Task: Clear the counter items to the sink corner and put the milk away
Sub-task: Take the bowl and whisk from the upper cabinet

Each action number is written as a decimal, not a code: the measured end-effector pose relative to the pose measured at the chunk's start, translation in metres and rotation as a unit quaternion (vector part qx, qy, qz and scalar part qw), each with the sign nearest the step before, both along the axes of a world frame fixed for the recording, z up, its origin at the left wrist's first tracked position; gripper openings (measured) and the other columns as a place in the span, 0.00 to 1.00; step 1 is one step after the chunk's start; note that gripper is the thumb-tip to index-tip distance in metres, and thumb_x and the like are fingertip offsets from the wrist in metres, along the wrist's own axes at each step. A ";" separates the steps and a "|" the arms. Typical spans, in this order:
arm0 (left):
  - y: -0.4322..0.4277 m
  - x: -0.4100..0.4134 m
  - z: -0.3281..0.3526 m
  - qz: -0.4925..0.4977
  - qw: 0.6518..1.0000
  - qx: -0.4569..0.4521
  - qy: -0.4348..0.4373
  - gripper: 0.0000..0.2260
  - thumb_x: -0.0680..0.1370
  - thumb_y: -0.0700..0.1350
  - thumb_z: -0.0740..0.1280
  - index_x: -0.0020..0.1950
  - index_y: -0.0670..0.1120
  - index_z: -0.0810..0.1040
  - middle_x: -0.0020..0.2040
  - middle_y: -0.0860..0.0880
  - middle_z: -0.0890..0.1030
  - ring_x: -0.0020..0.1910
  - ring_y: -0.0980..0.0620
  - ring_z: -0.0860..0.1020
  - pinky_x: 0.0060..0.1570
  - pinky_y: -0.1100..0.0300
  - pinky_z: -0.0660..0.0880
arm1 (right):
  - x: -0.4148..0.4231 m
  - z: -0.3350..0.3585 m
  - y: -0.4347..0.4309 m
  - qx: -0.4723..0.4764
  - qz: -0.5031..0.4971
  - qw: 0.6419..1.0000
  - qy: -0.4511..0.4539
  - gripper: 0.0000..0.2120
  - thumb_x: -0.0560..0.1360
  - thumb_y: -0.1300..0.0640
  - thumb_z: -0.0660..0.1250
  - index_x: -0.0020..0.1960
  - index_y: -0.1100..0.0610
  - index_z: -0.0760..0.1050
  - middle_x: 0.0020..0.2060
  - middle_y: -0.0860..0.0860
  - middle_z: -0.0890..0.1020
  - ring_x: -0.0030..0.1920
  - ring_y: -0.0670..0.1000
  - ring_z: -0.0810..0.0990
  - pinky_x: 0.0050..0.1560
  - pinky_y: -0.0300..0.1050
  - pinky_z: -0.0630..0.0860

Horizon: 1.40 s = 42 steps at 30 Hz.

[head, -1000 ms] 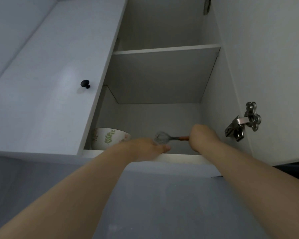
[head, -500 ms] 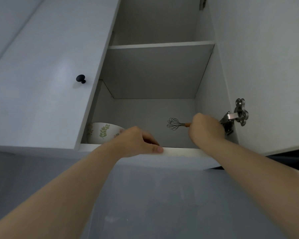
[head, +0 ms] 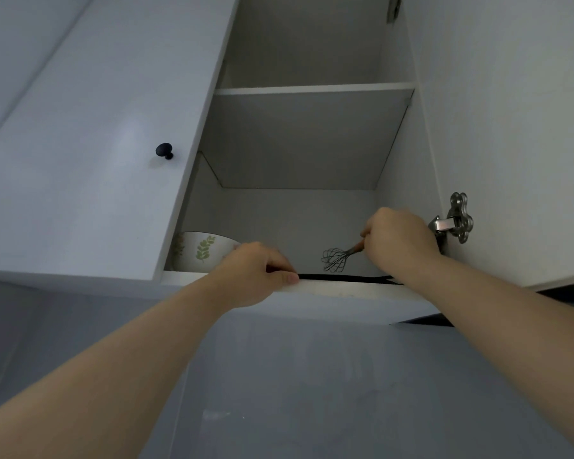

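Note:
I am looking up into an open white wall cabinet (head: pixel 299 223). My right hand (head: pixel 399 241) grips the wooden handle of a small wire whisk (head: pixel 335 259), whose head hangs just above the bottom shelf. At the shelf's front lip, my left hand (head: pixel 254 276) has its fingers curled round one end of a thin black utensil (head: pixel 345 278). That utensil lies along the lip toward my right forearm. A white bowl with green leaf prints (head: pixel 203 250) stands at the shelf's left end, just behind my left hand. No milk is in view.
The closed left cabinet door (head: pixel 80 160) carries a black knob (head: pixel 164 150). The right door (head: pixel 517 127) stands open on a metal hinge (head: pixel 454 221), close to my right hand. An upper shelf (head: pixel 312 89) spans the cabinet. A grey wall lies below.
My right hand moved the whisk to the right and tilted its head downward. My left hand drew back along the shelf lip, and a thin black utensil now shows beside it.

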<state>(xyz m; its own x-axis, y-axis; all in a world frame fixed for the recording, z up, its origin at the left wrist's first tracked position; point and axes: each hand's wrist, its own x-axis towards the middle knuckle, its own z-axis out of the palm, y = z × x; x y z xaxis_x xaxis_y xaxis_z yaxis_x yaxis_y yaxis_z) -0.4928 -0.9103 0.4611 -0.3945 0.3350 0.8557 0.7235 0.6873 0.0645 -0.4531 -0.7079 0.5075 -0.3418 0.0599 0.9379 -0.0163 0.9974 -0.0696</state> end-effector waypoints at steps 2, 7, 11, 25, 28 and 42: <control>-0.003 0.002 0.000 0.001 1.000 -0.008 0.003 0.07 0.77 0.47 0.66 0.50 0.47 0.83 0.39 0.61 0.76 0.41 0.61 0.73 0.42 0.72 0.68 | 0.003 0.001 -0.002 0.005 0.024 1.000 -0.002 0.11 0.73 0.64 0.63 0.50 0.58 0.81 0.47 0.57 0.83 0.48 0.60 0.80 0.49 0.50 0.78; -0.005 0.007 -0.006 0.008 1.000 -0.001 0.002 0.08 0.78 0.44 0.65 0.48 0.43 0.83 0.41 0.53 0.79 0.40 0.58 0.75 0.42 0.70 0.70 | 0.015 -0.001 -0.009 0.025 0.046 0.999 -0.012 0.11 0.72 0.64 0.62 0.48 0.59 0.82 0.44 0.56 0.83 0.45 0.59 0.80 0.47 0.50 0.79; -0.013 0.011 -0.009 0.064 0.997 -0.041 0.034 0.08 0.79 0.43 0.62 0.48 0.44 0.81 0.43 0.49 0.80 0.44 0.49 0.76 0.46 0.58 0.71 | 0.026 -0.011 -0.020 0.122 -0.041 0.991 -0.029 0.07 0.70 0.69 0.63 0.41 0.60 0.77 0.34 0.54 0.75 0.39 0.58 0.74 0.39 0.43 0.73; -0.024 0.021 -0.005 0.243 0.953 -0.172 0.056 0.11 0.73 0.32 0.55 0.41 0.48 0.65 0.46 0.48 0.77 0.45 0.47 0.74 0.45 0.55 0.73 | 0.056 -0.013 -0.013 0.153 -0.110 0.978 -0.085 0.18 0.69 0.75 0.61 0.29 0.60 0.58 0.27 0.53 0.63 0.30 0.52 0.65 0.30 0.42 0.63; -0.031 0.020 -0.008 0.254 0.953 -0.161 0.041 0.14 0.73 0.30 0.54 0.51 0.46 0.70 0.52 0.47 0.77 0.47 0.49 0.74 0.48 0.56 0.75 | 0.059 -0.013 -0.011 0.155 -0.135 0.974 -0.100 0.17 0.69 0.75 0.61 0.30 0.60 0.58 0.28 0.54 0.63 0.33 0.54 0.68 0.33 0.43 0.65; -0.048 0.016 -0.021 0.248 0.967 -0.055 0.025 0.15 0.81 0.56 0.54 0.50 0.47 0.74 0.41 0.52 0.73 0.41 0.50 0.71 0.39 0.59 0.68 | 0.026 -0.010 0.003 0.144 -0.193 0.928 -0.283 0.15 0.77 0.67 0.54 0.32 0.57 0.61 0.31 0.52 0.64 0.30 0.48 0.63 0.31 0.39 0.62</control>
<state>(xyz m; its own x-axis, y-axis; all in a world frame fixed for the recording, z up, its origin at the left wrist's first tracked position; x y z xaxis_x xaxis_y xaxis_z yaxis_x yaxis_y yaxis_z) -0.4767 -0.9583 0.4401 -0.4898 0.2053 0.8473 0.3032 0.9513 -0.0552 -0.4276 -0.7045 0.4979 -0.7900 0.0539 0.6107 0.3034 0.9000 0.3130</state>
